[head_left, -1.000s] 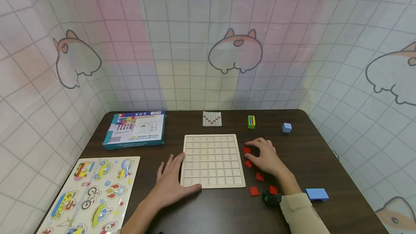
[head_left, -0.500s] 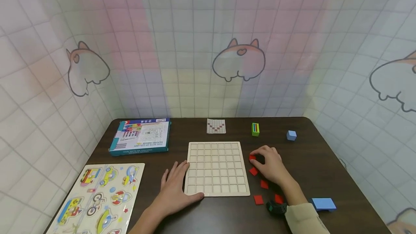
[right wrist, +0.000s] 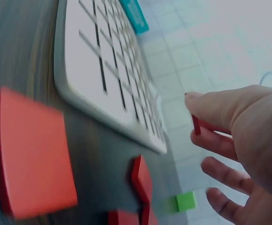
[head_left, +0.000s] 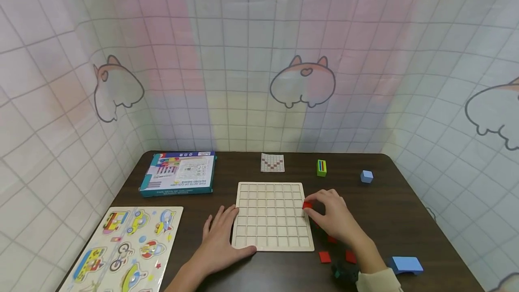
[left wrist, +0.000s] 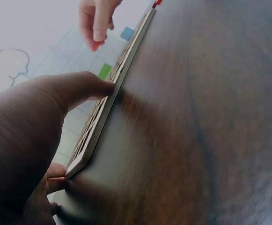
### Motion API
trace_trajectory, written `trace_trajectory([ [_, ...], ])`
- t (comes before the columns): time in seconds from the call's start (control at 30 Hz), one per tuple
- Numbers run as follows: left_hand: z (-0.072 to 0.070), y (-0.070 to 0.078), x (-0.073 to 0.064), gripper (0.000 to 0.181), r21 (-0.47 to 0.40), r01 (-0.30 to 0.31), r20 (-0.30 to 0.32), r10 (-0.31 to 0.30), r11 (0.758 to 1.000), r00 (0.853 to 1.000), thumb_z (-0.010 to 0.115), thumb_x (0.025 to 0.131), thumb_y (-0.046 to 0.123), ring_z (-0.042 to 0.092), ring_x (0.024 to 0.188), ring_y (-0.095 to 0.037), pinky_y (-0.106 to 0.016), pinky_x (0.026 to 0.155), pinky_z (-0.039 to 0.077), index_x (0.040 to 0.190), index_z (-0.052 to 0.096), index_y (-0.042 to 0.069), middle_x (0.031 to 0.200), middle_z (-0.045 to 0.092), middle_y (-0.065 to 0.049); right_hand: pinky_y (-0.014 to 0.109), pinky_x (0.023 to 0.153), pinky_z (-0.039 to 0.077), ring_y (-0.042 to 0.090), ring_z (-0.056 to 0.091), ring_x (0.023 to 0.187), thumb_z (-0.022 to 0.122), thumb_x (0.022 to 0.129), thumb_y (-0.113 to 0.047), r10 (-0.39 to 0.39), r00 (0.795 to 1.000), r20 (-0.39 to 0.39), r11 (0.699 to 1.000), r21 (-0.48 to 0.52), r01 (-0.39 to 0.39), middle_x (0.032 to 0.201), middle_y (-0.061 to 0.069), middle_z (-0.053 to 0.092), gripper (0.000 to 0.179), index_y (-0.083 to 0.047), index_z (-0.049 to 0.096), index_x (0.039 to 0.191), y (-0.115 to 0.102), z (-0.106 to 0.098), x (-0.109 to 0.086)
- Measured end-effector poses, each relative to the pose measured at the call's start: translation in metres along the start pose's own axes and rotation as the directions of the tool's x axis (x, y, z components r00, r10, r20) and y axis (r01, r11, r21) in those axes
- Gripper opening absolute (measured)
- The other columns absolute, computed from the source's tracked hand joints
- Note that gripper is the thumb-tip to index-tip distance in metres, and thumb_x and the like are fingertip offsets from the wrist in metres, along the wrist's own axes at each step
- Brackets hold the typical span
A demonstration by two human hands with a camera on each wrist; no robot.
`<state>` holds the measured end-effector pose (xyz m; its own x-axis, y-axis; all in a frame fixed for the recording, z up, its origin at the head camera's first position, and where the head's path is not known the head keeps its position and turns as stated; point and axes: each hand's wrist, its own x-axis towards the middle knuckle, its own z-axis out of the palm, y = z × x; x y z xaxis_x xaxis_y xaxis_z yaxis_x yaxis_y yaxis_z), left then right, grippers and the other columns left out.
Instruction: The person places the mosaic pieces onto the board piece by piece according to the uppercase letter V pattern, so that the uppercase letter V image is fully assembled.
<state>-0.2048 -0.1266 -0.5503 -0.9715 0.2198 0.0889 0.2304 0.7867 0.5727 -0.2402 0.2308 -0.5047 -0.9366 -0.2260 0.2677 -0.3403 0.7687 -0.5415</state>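
A pale wooden grid board point(head_left: 269, 215) with square cells lies on the dark table. My left hand point(head_left: 223, 240) rests against it, fingers spread along its left side and thumb on its front edge; the left wrist view shows that thumb point(left wrist: 91, 86) touching the rim. Just over the board's right edge, my right hand point(head_left: 334, 215) pinches a red square tile point(head_left: 307, 205) between thumb and forefinger, raised off the table in the right wrist view. More red tiles lie right of the board, such as one near its front corner point(head_left: 325, 257); the right forearm partly hides others.
Behind the board lie a small pattern card point(head_left: 272, 163), a striped green block point(head_left: 321, 168) and a blue cube point(head_left: 366, 176). At left are a flat box point(head_left: 180, 172) and a picture puzzle board point(head_left: 129, 247). A blue block point(head_left: 406, 265) lies beside the right sleeve.
My right hand has taken the farthest red tile from the table and carried it left to the board's right edge. The left hand keeps its place. The head view has tilted upward slightly.
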Motion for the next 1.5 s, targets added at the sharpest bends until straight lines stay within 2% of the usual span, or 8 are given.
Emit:
trace_trajectory([
  [0.17, -0.001, 0.001, 0.0, 0.124, -0.004, 0.001, 0.011, -0.001, 1.0, 1.0, 0.086, 0.075, 0.081, 0.02, 0.173, -0.042, -0.077, 0.132, 0.008, 0.171, 0.042, 0.016, 0.181, 0.037, -0.006, 0.056, 0.104, 0.047, 0.019, 0.057, 0.114, 0.088, 0.098, -0.023, -0.069, 0.997, 0.025, 0.998, 0.001, 0.069, 0.115, -0.009, 0.077, 0.023, -0.02, 0.082, 0.12, -0.015, 0.005, -0.003],
  [0.33, 0.0, 0.001, 0.0, 0.124, -0.001, 0.003, 0.017, -0.003, 1.0, 1.0, 0.086, 0.075, 0.082, 0.021, 0.172, -0.042, -0.077, 0.132, 0.008, 0.171, 0.042, 0.016, 0.181, 0.037, -0.006, 0.048, 0.1, 0.05, 0.016, 0.056, 0.111, 0.088, 0.098, -0.023, -0.103, 0.992, 0.068, 0.995, 0.007, 0.103, 0.109, -0.013, 0.074, 0.02, -0.023, 0.082, 0.117, -0.025, 0.015, -0.004],
  [0.57, 0.0, 0.003, 0.0, 0.123, -0.005, 0.0, 0.008, 0.0, 1.0, 1.0, 0.086, 0.076, 0.08, 0.021, 0.172, -0.043, -0.076, 0.133, 0.009, 0.17, 0.043, 0.016, 0.18, 0.038, -0.006, 0.041, 0.097, 0.052, 0.013, 0.056, 0.109, 0.089, 0.097, -0.025, -0.161, 0.982, 0.096, 0.987, 0.033, 0.158, 0.112, -0.014, 0.076, 0.019, -0.026, 0.082, 0.114, -0.039, 0.027, -0.004],
  [0.83, 0.0, 0.003, 0.0, 0.123, 0.001, -0.009, 0.004, 0.009, 1.0, 1.0, 0.086, 0.076, 0.08, 0.022, 0.172, -0.043, -0.077, 0.133, 0.009, 0.17, 0.043, 0.015, 0.18, 0.038, -0.006, 0.042, 0.098, 0.051, 0.009, 0.055, 0.11, 0.089, 0.096, -0.024, -0.17, 0.979, 0.116, 0.985, 0.048, 0.165, 0.114, -0.014, 0.076, 0.018, -0.026, 0.082, 0.112, -0.053, 0.036, -0.008],
  [1.07, -0.001, 0.002, 0.002, 0.123, 0.005, -0.013, 0.005, 0.013, 1.0, 1.0, 0.086, 0.076, 0.081, 0.022, 0.172, -0.043, -0.077, 0.133, 0.009, 0.17, 0.043, 0.016, 0.18, 0.038, -0.007, 0.034, 0.09, 0.05, 0.015, 0.056, 0.105, 0.089, 0.097, -0.023, -0.204, 0.975, 0.092, 0.977, 0.075, 0.197, 0.111, -0.012, 0.078, 0.013, -0.025, 0.082, 0.107, -0.058, 0.04, -0.008],
  [1.23, -0.001, 0.002, 0.001, 0.122, 0.004, -0.018, 0.001, 0.018, 1.0, 1.0, 0.087, 0.076, 0.079, 0.022, 0.172, -0.043, -0.077, 0.133, 0.009, 0.17, 0.043, 0.015, 0.18, 0.039, -0.008, 0.034, 0.091, 0.051, 0.014, 0.056, 0.104, 0.089, 0.096, -0.021, -0.223, 0.971, 0.082, 0.973, 0.082, 0.217, 0.11, -0.011, 0.079, 0.013, -0.024, 0.082, 0.106, -0.058, 0.045, -0.01],
  [1.47, -0.001, 0.002, 0.0, 0.121, 0.003, -0.017, -0.004, 0.017, 1.0, 1.0, 0.088, 0.076, 0.078, 0.023, 0.172, -0.043, -0.076, 0.133, 0.009, 0.17, 0.043, 0.015, 0.18, 0.039, -0.008, 0.033, 0.091, 0.052, 0.012, 0.056, 0.103, 0.088, 0.095, -0.021, -0.213, 0.969, 0.123, 0.975, 0.085, 0.203, 0.107, -0.013, 0.077, 0.014, -0.026, 0.082, 0.107, -0.059, 0.053, -0.011],
  [1.5, -0.001, 0.002, -0.001, 0.121, 0.002, -0.017, -0.004, 0.017, 1.0, 1.0, 0.087, 0.076, 0.078, 0.023, 0.172, -0.044, -0.076, 0.133, 0.009, 0.17, 0.044, 0.015, 0.18, 0.039, -0.007, 0.035, 0.094, 0.052, 0.012, 0.057, 0.103, 0.088, 0.095, -0.021, -0.217, 0.968, 0.126, 0.975, 0.081, 0.208, 0.106, -0.013, 0.077, 0.014, -0.025, 0.081, 0.106, -0.059, 0.054, -0.011],
])
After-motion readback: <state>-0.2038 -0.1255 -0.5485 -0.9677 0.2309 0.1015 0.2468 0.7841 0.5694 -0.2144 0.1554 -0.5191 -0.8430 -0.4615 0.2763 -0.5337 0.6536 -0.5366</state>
